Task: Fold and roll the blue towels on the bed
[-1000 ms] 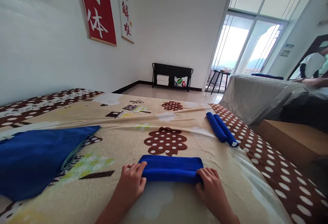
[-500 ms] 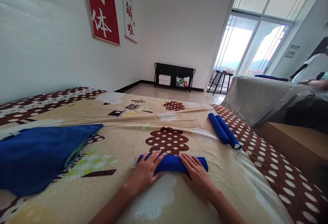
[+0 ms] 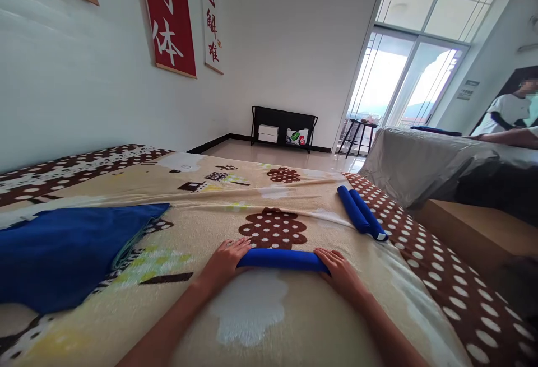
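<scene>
Both hands flat on a rolled blue towel [image 3: 282, 259] lying crosswise on the bed [image 3: 252, 322], near the front edge, just below a brown dotted patch in the blanket print. Left hand [image 3: 225, 258] rests palm-down over the roll's left end, fingers spread, grip released, not clenched around it. Right hand [image 3: 341, 269] same at the right end, fingers extended onto the roll, grip released. Roll looks tight and thin, touching the blanket. Two more rolled blue towels [image 3: 360, 213] lie side by side, touching each other, farther back right on the bed. Flat blue cloth [image 3: 63, 255] spread at the left. Another person [image 3: 508, 117] at far right by a grey-covered surface.
</scene>
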The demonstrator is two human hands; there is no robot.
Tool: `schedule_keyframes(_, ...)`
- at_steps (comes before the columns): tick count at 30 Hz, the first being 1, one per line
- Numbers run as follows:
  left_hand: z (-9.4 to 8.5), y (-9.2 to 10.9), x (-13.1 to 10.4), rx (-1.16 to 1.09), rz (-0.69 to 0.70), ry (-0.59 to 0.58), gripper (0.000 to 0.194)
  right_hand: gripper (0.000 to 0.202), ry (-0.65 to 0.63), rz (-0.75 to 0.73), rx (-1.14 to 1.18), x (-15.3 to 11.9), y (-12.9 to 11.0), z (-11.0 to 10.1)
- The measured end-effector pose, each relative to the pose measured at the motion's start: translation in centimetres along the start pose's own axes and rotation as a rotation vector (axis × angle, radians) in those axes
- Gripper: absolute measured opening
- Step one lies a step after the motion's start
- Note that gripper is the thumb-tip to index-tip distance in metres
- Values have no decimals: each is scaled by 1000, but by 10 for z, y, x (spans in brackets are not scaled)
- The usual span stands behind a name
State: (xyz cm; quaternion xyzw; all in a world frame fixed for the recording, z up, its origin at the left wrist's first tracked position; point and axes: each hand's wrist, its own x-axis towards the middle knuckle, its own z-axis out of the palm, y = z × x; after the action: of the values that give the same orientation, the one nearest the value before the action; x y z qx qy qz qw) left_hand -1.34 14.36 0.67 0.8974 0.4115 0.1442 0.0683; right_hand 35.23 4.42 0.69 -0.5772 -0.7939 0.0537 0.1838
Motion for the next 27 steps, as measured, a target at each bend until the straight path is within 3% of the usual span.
schedule_keyframes(4, -14, -3, -5, -52, 12, -8, 42, 32, 8, 8, 56, 0, -3, -37)
schedule_keyframes(8, -16, 19, -12, -173, 20, -30, 42, 27, 25, 4, 166, 7, -12, -102)
schedule_keyframes(12, -6, 71, -15, -346, -25, -70, 48, 36, 154, -5, 264, 20, -43, -168)
schedule_keyframes(17, 0, 148, -18, -561, -4, -135, 31, 29, 347, -239, 392, 30, -123, -228)
schedule_keyframes(21, 11, 179, -26, -626, -65, -167, 38, 23, 248, -372, 290, 32, -161, -242)
schedule_keyframes(27, 32, 179, -28, -620, -137, -236, 33, 22, 115, -416, 189, 35, -154, -231)
